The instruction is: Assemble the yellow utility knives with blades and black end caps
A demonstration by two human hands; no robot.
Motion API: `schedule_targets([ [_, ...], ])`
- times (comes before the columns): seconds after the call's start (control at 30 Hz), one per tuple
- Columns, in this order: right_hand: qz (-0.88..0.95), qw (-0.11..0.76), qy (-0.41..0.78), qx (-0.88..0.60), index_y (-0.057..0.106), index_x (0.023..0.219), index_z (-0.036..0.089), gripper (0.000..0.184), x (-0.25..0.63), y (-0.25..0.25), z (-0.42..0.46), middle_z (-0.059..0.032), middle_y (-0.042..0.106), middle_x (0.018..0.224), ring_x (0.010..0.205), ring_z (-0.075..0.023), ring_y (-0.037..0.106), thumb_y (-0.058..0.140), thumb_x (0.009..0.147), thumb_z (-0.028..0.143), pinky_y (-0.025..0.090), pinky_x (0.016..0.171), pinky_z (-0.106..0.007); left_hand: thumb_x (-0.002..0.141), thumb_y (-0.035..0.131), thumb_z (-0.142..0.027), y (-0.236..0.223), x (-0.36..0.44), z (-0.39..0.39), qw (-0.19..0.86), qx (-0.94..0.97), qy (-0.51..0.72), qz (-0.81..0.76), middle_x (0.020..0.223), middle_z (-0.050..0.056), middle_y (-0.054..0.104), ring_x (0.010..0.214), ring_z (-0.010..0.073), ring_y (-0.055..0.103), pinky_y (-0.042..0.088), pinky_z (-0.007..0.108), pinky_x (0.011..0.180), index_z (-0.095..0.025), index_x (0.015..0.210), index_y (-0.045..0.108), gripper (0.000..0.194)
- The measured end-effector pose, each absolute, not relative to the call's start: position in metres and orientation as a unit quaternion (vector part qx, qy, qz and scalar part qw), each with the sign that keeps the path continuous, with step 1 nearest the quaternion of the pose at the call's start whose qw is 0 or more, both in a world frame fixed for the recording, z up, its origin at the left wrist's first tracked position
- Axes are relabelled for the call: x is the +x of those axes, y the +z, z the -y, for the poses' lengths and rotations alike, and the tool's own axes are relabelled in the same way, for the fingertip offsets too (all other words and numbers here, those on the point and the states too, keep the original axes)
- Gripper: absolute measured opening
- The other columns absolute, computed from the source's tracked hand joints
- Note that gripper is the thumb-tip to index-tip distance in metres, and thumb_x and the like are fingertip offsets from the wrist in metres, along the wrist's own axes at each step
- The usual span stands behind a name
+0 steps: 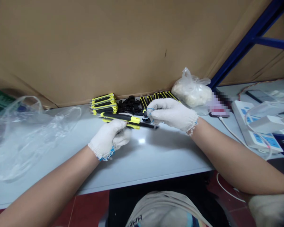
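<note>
Cardboard sheeting point(85, 47) fills the wall behind your pale work table point(142, 164), and a blue metal shelf upright point(248, 44) crosses the far right corner. Along the table's back edge sit a stack of yellow-and-black handles point(103, 104), a heap of small black plastic parts point(130, 105), and a row of similar yellow-and-black bars point(161, 95), partly hidden behind your gloved right hand point(171, 115). A crumpled clear plastic bag point(26, 135) lies off to your left, and a knotted bag of something white point(191, 90) sits back on the right, near a white power strip point(257, 126).

Between your hands, just above the table, you hold a yellow-and-black cutter body point(120, 118), with a thin black rod point(148, 125) running along its lower side. Its long axis lies almost straight across your view, dipping slightly to the right. Your left hand point(110, 138) is nearer its yellow-and-black length, with the gloved fingers point(119, 130) clenched around it from below. The rod's free end points right, passing just below your right fingertips point(149, 115). Those fingertips are pinched together above the cutter's right end, but you can't tell from here whether they are gripping it.
</note>
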State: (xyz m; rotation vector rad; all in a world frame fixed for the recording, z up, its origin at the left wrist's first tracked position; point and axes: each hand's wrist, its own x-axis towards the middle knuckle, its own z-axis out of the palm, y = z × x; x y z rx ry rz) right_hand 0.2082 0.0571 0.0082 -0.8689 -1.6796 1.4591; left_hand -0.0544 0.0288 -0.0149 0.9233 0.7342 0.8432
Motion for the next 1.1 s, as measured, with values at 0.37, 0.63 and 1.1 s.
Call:
schedule_targets([
  [0.37, 0.704, 0.349, 0.469, -0.405, 0.073, 0.089, 0.022, 0.009, 0.205, 0.017, -0.054, 0.0017, 0.064, 0.073, 0.066, -0.0149, 0.058, 0.065, 0.089, 0.019, 0.046, 0.061, -0.028, 0.083, 0.079, -0.024, -0.009, -0.052, -0.025, 0.769, 0.37, 0.408, -0.324, 0.046, -0.012, 0.026, 0.037, 0.0045, 0.014, 0.025, 0.018, 0.036, -0.022, 0.068, 0.048, 0.034],
  [0.63, 0.727, 0.323, 0.442, -0.415, 0.073, 0.088, 0.023, 0.006, 0.209, 0.02, -0.054, 0.0016, 0.064, 0.072, 0.063, -0.0138, 0.053, 0.068, 0.09, 0.022, 0.039, 0.056, -0.028, 0.082, 0.08, -0.025, -0.006, -0.057, -0.023, 0.76, 0.386, 0.425, -0.304, 0.044, -0.011, 0.025, 0.036, 0.0042, 0.017, 0.024, 0.019, 0.037, -0.022, 0.063, 0.045, 0.04],
  [1.1, 0.698, 0.327, 0.501, -0.394, 0.075, 0.086, 0.022, 0.004, 0.211, 0.029, -0.045, -0.0002, 0.065, 0.069, 0.059, -0.0138, 0.053, 0.071, 0.085, 0.021, 0.034, 0.047, -0.027, 0.081, 0.081, -0.026, 0.002, -0.057, -0.022, 0.71, 0.424, 0.457, -0.326, 0.041, -0.01, 0.029, 0.033, 0.0043, 0.021, 0.026, 0.019, 0.036, -0.022, 0.06, 0.043, 0.043],
])
